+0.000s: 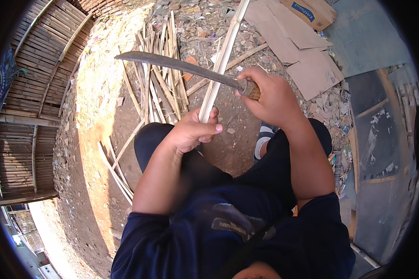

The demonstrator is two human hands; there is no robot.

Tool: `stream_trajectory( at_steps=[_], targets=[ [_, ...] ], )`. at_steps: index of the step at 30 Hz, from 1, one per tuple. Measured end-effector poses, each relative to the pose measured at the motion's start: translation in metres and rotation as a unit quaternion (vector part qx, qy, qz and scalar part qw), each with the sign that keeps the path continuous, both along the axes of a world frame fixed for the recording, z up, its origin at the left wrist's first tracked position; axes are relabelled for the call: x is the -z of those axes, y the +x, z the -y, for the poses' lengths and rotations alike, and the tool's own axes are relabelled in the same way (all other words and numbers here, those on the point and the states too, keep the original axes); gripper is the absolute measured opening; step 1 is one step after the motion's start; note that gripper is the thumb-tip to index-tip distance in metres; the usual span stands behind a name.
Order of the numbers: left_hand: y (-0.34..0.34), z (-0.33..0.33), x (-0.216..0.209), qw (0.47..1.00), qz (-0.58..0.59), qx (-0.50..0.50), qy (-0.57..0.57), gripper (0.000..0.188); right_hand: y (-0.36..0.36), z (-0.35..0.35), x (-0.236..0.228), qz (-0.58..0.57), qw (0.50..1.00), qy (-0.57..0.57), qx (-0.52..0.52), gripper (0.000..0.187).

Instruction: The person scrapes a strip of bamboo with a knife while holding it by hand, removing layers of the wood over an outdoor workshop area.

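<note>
Currently, the left hand (195, 131) is closed around the lower end of a long, narrow, pale bamboo strip (222, 63), with the thumb lying across the strip. The strip slants upward and to the right from this hand and leaves the view at the upper edge.

The right hand (275, 98) is wrapped around the short, round, brown wooden handle (251, 90) of a large knife with a long, curved, dark metal blade (172, 63). The blade extends to the left, crossing in front of the strip above the left hand; its tip lies at the far left. Contact between blade and strip cannot be confirmed from this angle.

Beyond the left hand, a loose pile of thin, split, tan bamboo pieces (159, 86) rests on the brown dirt ground (228, 156). Flat, brown cardboard sheets (307, 58) lie to the upper right, beyond the right hand. At the left side stands a brown wall of bamboo slats (51, 60). A dark-and-white sandal (264, 136) is visible below the right hand.
</note>
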State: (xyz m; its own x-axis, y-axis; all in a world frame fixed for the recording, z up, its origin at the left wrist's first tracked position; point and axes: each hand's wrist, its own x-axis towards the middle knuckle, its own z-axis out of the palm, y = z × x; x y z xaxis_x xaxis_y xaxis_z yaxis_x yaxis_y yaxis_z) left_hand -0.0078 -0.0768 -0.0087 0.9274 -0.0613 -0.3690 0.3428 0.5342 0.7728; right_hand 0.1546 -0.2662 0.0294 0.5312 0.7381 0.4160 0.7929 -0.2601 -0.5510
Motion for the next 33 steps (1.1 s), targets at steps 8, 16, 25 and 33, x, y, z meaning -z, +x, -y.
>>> stream_trajectory(
  at_steps=[8,16,25,33],
  targets=[
    [-0.003,-0.007,0.003,0.997,0.027,-0.062,0.032,0.036,0.013,-0.028,0.015,0.104,0.982,-0.129,-0.086,0.023],
    [-0.004,-0.004,0.008,0.991,-0.002,-0.059,0.124,0.037,0.011,-0.038,0.028,0.108,0.982,-0.138,-0.071,0.021],
    [0.001,0.000,0.006,0.989,-0.015,-0.063,0.136,0.035,0.013,-0.037,0.028,0.103,0.978,-0.176,-0.047,0.019],
    [-0.002,-0.003,0.013,0.989,-0.007,-0.071,0.126,0.035,0.007,-0.040,0.030,0.118,0.978,-0.163,-0.057,0.024]
  ],
)
